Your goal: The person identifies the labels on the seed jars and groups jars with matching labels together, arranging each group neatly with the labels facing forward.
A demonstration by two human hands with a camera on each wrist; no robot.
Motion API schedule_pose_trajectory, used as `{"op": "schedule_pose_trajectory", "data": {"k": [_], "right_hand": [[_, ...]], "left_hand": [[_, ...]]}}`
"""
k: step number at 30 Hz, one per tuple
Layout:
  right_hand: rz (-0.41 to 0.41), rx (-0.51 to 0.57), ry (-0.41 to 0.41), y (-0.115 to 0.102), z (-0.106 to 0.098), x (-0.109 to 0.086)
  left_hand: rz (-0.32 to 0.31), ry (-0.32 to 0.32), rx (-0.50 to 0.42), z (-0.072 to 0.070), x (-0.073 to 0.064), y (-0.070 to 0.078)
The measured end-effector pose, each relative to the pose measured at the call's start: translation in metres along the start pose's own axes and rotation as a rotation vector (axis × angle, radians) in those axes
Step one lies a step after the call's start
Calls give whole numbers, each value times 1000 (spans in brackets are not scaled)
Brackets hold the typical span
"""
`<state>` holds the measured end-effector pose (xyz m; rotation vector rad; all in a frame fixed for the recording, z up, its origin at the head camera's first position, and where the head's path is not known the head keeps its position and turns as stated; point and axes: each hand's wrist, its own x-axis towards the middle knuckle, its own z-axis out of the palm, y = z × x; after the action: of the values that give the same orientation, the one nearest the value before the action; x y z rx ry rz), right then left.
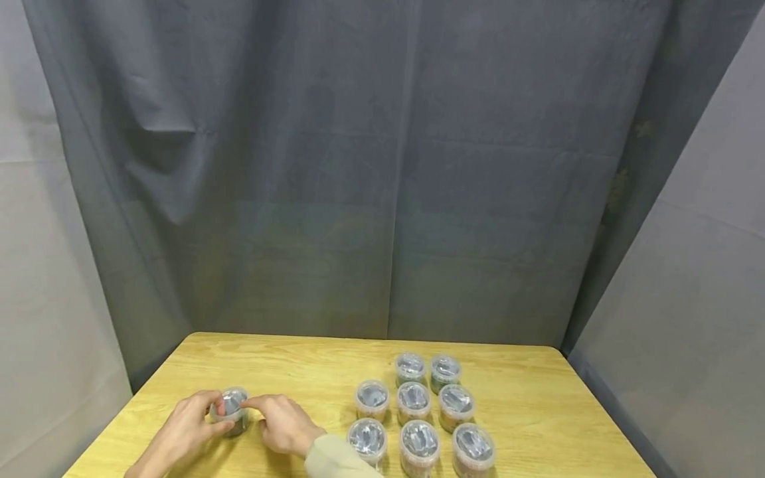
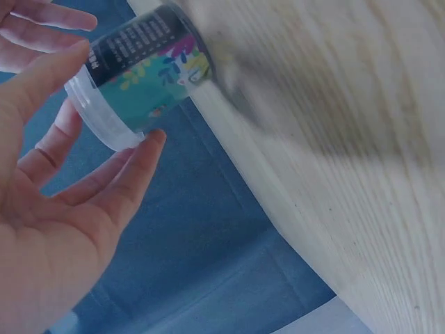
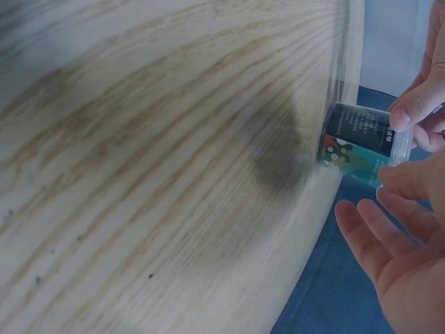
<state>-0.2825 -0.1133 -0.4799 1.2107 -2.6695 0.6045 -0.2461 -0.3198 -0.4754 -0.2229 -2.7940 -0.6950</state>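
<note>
A small clear plastic tub (image 1: pixel 238 421) with a translucent lid stands near the left side of the table. Its label (image 3: pixel 360 139) is dark and teal, printed with small text and bright leaf shapes. My left hand (image 1: pixel 186 425) grips the tub around its lid rim, as the left wrist view shows, with fingertips on opposite sides. From the right, my right hand (image 1: pixel 285 423) reaches in with an extended index finger touching the lid's edge. In the right wrist view its other fingers (image 3: pixel 361 233) are loosely spread beside the tub. The right thumb is hidden there.
Several similar lidded tubs (image 1: pixel 414 398) stand in rows right of the middle on the wooden table (image 1: pixel 538 411). Grey curtain (image 1: pixel 323 199) hangs behind the table's far edge. Pale panels (image 1: pixel 687 279) flank both sides.
</note>
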Motion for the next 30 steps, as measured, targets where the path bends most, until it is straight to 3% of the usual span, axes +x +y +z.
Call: {"op": "schedule_pose_trajectory", "data": {"k": [5,12,21,25,30], "right_hand": [[-5,-12,-12,-2,-1,-1],[14,6,7,-4,-6,-3],[18,61,165,6,-15,-5],[24,101,212,10,-19,-11],[12,178,239,16,-25,-19]], "left_hand": [[21,37,35,2,0,1],[59,145,50,6,-2,8],[195,358,6,14,0,22],[227,362,-57,20,0,30],[213,333,-146,25,-1,38]]}}
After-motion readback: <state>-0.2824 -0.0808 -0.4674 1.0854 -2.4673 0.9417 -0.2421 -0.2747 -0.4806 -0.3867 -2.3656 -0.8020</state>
